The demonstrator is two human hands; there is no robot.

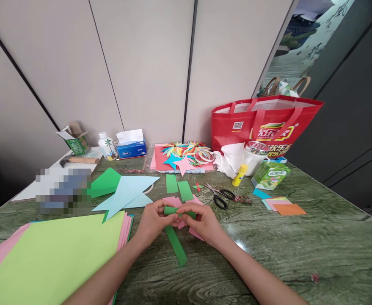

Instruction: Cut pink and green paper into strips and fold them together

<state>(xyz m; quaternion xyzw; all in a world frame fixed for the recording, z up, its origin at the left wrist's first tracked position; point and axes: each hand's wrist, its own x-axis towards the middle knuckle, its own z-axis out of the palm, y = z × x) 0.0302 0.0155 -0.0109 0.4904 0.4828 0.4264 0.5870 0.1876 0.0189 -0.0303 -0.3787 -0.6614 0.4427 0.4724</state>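
Observation:
Between my two hands is a narrow green paper strip (170,210), held level just above the table. My left hand (157,218) pinches its left part, and my right hand (200,218) grips the right part; the fingertips meet near its middle and hide some of it. Another green strip (176,248) lies slanting on the table below my hands. Pink paper pieces (196,232) lie beneath and behind the fingers, partly covered. Two green paper rectangles (185,190) rest just beyond, beside a small red and green folded star (197,187).
Black-handled scissors (220,201), a yellow glue stick (240,175) and a green drink carton (271,175) stand or lie to the right. Coloured slips (290,209) are further right. A large paper stack (59,258) covers the left front. A red bag (233,127) and tissue box (131,148) stand behind.

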